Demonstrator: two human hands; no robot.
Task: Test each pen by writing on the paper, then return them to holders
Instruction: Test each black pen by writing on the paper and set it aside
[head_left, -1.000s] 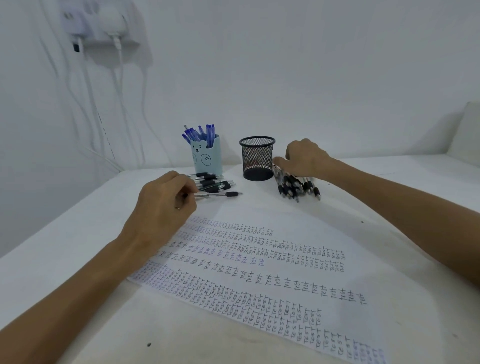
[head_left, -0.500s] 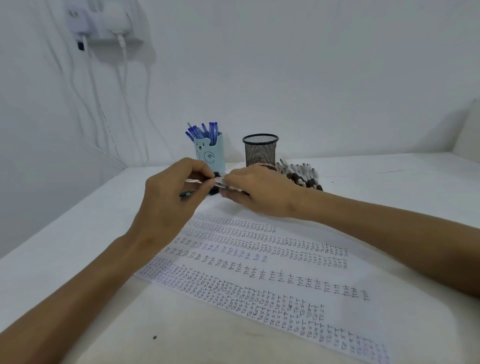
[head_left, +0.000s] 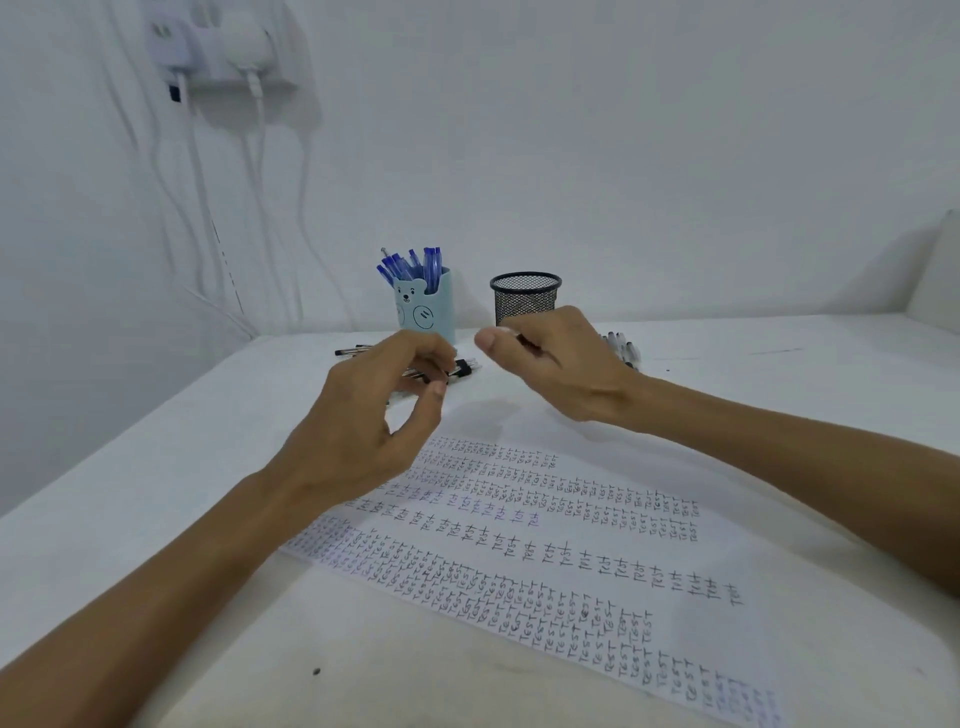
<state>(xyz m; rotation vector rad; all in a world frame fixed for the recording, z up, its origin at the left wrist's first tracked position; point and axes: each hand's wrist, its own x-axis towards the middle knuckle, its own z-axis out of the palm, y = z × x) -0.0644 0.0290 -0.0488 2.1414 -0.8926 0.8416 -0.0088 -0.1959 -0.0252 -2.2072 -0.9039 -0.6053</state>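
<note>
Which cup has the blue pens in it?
The light blue bear cup on the left. Blue pens stick out of its top; none stick out of the black mesh cup beside it.

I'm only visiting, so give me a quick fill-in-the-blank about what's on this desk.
The pens standing in the bear holder are ___. The mesh holder is coloured ___. The word repeated across the paper is ___.
Missing words: blue; black; TEST.
</note>
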